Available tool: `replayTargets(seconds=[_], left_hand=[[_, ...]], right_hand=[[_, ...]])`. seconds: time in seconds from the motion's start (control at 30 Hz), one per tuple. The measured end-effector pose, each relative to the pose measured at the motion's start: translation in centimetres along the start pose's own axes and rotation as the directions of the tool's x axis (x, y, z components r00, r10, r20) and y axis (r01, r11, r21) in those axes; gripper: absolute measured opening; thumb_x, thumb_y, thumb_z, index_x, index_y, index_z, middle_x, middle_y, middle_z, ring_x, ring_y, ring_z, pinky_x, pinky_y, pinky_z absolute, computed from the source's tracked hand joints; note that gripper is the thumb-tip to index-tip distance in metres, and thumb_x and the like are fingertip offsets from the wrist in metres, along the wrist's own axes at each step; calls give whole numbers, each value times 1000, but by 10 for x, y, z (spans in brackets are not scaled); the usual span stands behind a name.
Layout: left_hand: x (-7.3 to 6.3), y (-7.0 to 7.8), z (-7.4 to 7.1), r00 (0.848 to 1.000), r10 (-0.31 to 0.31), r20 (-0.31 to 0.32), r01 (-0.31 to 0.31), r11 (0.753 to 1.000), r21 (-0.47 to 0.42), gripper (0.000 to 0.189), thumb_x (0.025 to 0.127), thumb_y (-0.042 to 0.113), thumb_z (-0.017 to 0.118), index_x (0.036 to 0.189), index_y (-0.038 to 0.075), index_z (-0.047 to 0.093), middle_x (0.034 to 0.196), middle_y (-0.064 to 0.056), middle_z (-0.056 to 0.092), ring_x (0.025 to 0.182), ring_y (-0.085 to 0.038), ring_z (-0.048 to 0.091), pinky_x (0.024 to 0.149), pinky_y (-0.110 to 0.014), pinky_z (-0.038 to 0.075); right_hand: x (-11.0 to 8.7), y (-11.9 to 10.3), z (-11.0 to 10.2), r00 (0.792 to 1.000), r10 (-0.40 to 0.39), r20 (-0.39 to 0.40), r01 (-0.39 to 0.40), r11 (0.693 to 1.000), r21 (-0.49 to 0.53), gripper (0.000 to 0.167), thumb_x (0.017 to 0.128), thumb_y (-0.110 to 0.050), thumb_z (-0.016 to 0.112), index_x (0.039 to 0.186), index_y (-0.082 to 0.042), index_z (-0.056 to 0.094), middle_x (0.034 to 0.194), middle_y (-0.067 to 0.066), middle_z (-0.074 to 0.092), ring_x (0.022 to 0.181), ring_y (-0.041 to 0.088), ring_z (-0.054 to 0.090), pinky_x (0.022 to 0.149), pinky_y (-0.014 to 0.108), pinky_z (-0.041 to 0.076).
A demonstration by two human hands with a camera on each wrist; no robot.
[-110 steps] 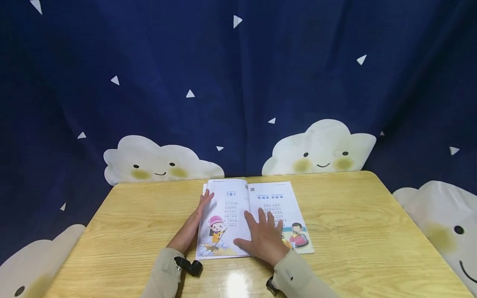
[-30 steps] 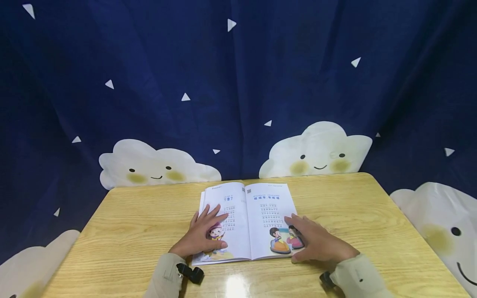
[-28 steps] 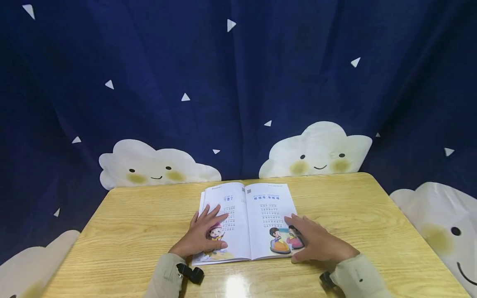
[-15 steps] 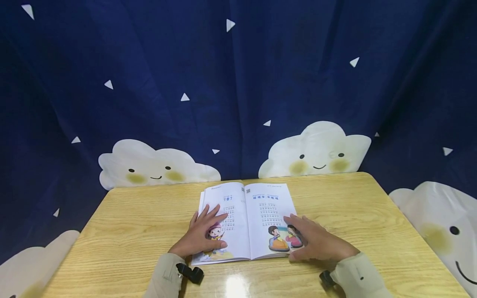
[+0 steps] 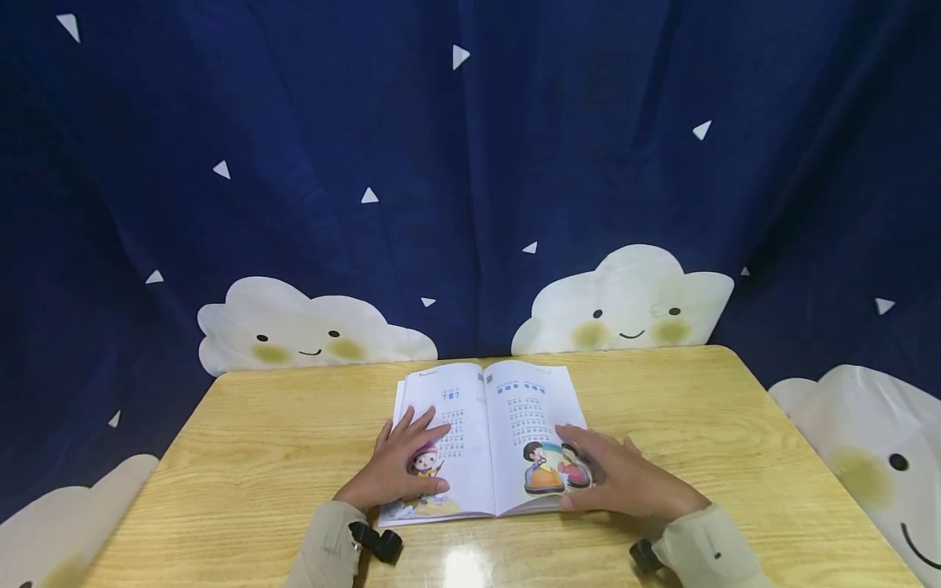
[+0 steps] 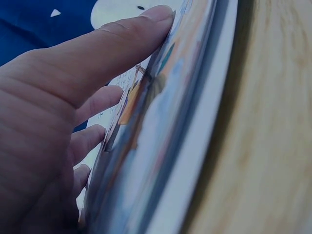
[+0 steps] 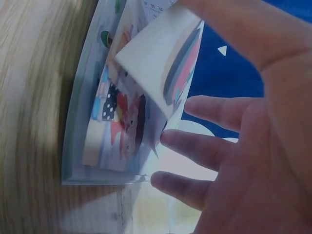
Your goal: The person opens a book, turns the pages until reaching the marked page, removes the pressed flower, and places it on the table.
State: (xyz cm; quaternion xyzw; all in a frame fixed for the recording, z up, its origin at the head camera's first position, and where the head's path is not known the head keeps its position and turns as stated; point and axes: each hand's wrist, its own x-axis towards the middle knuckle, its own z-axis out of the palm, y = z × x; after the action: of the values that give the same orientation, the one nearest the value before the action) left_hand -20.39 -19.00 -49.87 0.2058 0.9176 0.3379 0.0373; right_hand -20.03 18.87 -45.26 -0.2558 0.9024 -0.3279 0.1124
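Note:
An open picture book (image 5: 470, 490) lies on the table, with printed text and coloured drawings on both pages. My left hand (image 5: 400, 465) rests on the lower left page, fingers spread and thumb out toward the spine. In the left wrist view its thumb (image 6: 122, 44) reaches across the page edge. My right hand (image 5: 632, 478) holds the outer edge of the right page (image 5: 515, 490) with thumb and fingers. That page bows up, and in the right wrist view its lifted corner (image 7: 151, 58) shows another illustrated page (image 7: 126, 131) beneath.
The wooden table (image 5: 279, 441) extends around the book on both sides. Behind it hangs a dark blue curtain (image 5: 441, 163) with white triangles and smiling clouds (image 5: 625, 310). Dark wrist devices (image 5: 376, 541) sit at the cuffs.
Earlier the right hand lay across the middle of the book, then moved to the right page's edge; that page has since lifted and shifted left. The left hand came onto the left page and stays.

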Motion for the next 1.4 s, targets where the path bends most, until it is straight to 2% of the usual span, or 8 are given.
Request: replayTargets(seconds=[0.27, 0.43, 0.8, 1.03, 1.13, 1.2, 1.3, 1.4], left_hand=[[0, -1, 1, 1000, -3, -8, 3, 1000, 2, 86, 73, 59, 75, 147, 32, 42, 160, 0, 18, 148, -31, -2, 112, -57, -9], [0, -2, 2, 1000, -1, -6, 1, 1000, 11, 87, 72, 61, 74, 147, 33, 41, 160, 2, 17, 148, -30, -2, 112, -57, -9], [0, -1, 2, 1000, 0, -13, 0, 1000, 0, 85, 72, 61, 74, 146, 33, 42, 160, 1, 19, 148, -31, -1, 112, -59, -9], [-1, -2, 2, 1000, -6, -4, 6, 1000, 2, 85, 73, 60, 74, 147, 33, 42, 160, 1, 18, 148, -31, -2, 112, -58, -9], [-2, -2, 3, 1000, -8, -6, 8, 1000, -5, 85, 73, 60, 75, 146, 33, 42, 160, 1, 18, 148, -31, -2, 112, -58, -10], [-1, -3, 3, 1000, -5, -11, 5, 1000, -6, 84, 73, 59, 75, 146, 33, 43, 160, 0, 19, 148, -31, -2, 111, -58, -9], [-1, -2, 3, 1000, -2, -12, 2, 1000, -2, 84, 73, 59, 75, 146, 33, 43, 160, 0, 19, 148, -32, -1, 111, -59, -9], [-1, -2, 3, 1000, -2, -9, 2, 1000, 2, 85, 73, 59, 75, 147, 33, 42, 160, 0, 18, 148, -32, -2, 111, -59, -9]], right_hand=[[2, -2, -1, 999, -38, -11, 39, 998, 51, 96, 73, -58, 76, 150, -16, 36, 146, 6, 45, 135, 27, 37, 104, 73, 6], [3, -7, -2, 996, -68, -62, 72, 996, 56, 103, 73, -60, 75, 153, -17, 26, 151, 5, 37, 136, 25, 35, 108, 66, 17], [2, -29, -2, 953, -157, -257, 136, 986, -98, 115, 68, -66, 75, 156, -22, 15, 160, 2, 13, 141, 29, 23, 106, 64, 19], [3, -34, 1, 920, -208, -331, 202, 978, -53, 122, 67, -60, 80, 156, -20, 8, 155, 7, 28, 136, 29, 33, 103, 61, 34], [5, -37, 7, 921, -198, -336, 205, 979, -14, 106, 69, -58, 80, 152, -17, 28, 150, 6, 38, 132, 25, 40, 97, 52, 44], [6, -39, 11, 921, -198, -336, 210, 978, -1, 81, 72, -56, 79, 138, -18, 52, 144, 2, 46, 127, 22, 46, 92, 47, 49], [7, -41, 17, 918, -215, -334, 223, 975, -14, 48, 76, -55, 75, 113, -25, 68, 137, -1, 53, 125, 20, 50, 95, 46, 48], [8, -42, 23, 910, -258, -325, 271, 963, -5, 49, 77, -51, 76, 115, -21, 68, 136, 0, 55, 125, 21, 52, 98, 46, 46]])
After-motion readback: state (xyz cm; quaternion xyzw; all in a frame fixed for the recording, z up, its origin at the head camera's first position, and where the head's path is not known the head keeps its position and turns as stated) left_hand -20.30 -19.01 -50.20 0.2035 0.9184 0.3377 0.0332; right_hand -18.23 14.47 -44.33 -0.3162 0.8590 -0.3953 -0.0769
